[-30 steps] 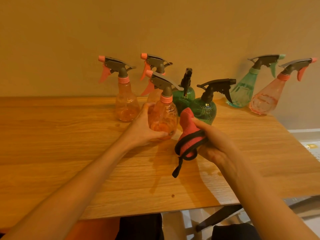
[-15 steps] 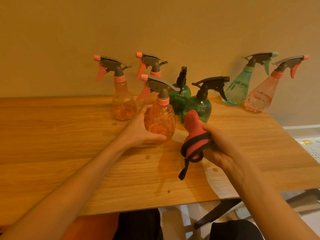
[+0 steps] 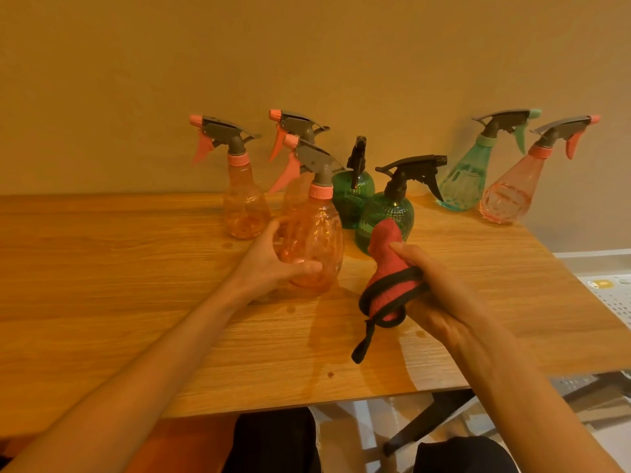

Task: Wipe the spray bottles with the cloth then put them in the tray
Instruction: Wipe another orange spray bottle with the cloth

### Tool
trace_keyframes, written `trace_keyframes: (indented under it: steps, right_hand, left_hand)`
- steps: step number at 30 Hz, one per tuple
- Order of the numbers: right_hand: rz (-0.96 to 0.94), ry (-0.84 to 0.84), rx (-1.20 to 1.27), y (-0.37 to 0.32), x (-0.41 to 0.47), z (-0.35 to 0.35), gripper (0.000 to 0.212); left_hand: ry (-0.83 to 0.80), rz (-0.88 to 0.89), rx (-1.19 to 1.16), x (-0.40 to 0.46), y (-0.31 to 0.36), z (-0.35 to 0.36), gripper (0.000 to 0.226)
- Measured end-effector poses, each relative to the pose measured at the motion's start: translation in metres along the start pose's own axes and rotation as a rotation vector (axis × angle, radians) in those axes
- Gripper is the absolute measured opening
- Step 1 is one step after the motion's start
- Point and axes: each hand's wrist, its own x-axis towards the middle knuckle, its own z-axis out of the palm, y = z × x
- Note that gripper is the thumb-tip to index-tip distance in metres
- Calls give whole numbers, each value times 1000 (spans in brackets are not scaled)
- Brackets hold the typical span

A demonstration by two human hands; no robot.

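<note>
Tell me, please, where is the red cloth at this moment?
In the head view the red cloth is right of centre, bunched in the right hand above the table, just in front of the nearer green bottle.

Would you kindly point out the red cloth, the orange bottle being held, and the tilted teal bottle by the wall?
red cloth [image 3: 386, 247], head view, on its upper bunched part.
orange bottle [image 3: 317, 233], head view, on its body.
teal bottle [image 3: 462, 186], head view, on its ribbed body.
</note>
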Motion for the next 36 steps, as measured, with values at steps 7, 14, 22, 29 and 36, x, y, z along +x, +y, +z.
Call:
trace_keyframes:
  steps: [7, 14, 22, 29, 36]
  right_hand:
    - [-726, 82, -553, -5, -17, 13, 34]
    - [-1274, -7, -967, -9, -21, 41, 35]
    - [-1391, -24, -1072, -9, -17, 42, 32]
    - [-1448, -16, -1184, 8, -26, 29, 36]
    - [-1455, -9, -1224, 25, -35, 17, 37]
  left_hand:
    - [-97, -5, -384, -28, 8, -5, 114]
    - [-73, 78, -483, -48, 23, 2, 89]
    - [-51, 97, -529, -59, 35, 10, 95]
    - [-12, 98, -545, -59, 40, 11, 99]
    - [-3, 106, -534, -58, 42, 11, 108]
